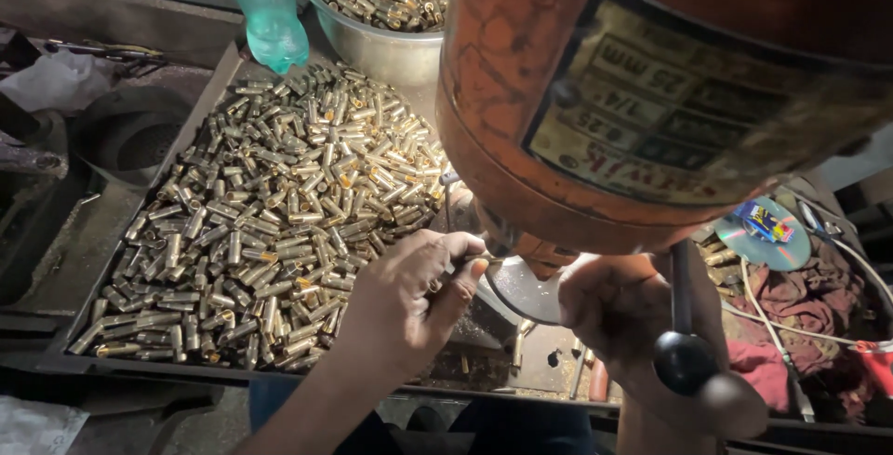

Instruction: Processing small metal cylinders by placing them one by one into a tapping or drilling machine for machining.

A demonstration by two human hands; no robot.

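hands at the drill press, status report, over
Left hand pinching a small brass piece under the spindle. Right hand by the black-knobbed lever. Brass tube pile beside the left hand.

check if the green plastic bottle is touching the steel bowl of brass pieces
Cannot tell. In the head view the green bottle stands right beside the steel bowl, but their edges meet in shadow, so neither contact nor gap shows plainly.

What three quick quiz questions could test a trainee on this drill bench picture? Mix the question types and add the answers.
1. True or false: the left hand is resting on the green bottle.
2. What fills the tray: A wooden pegs, B small brass tubes, C glass beads?
3. What stands behind the tray, also holding brass tubes?

Key: 1 false, it is under the orange drill head; 2 B; 3 a metal bowl.
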